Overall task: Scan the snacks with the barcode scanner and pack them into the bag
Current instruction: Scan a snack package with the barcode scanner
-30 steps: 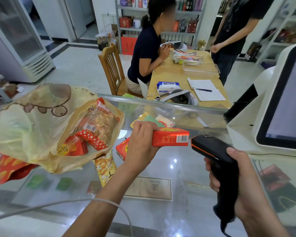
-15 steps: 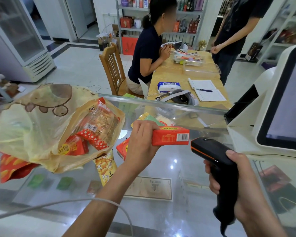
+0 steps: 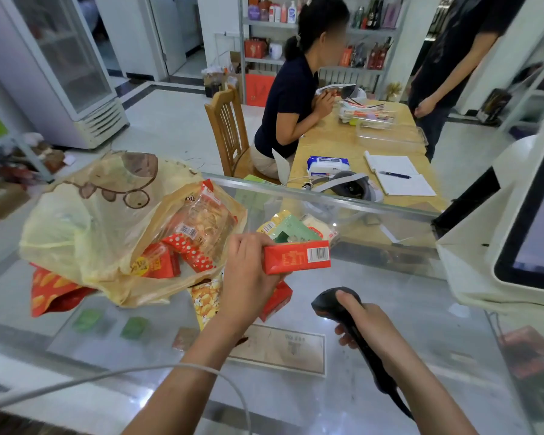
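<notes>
Above the glass counter [image 3: 390, 309], the left hand [image 3: 248, 277] grips a red snack box [image 3: 297, 257]; below its barcode, the right hand [image 3: 363, 328] clasps the barcode scanner [image 3: 327, 304].

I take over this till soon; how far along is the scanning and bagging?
Done: a biscuit pack and a small red carton sit in the yellow bag. In hand: the left hand holds a red box, barcode showing, while the right hand grips the barcode scanner. Left: a popcorn packet, a second red box and green and yellow packets lie unbagged on the glass counter.
</notes>
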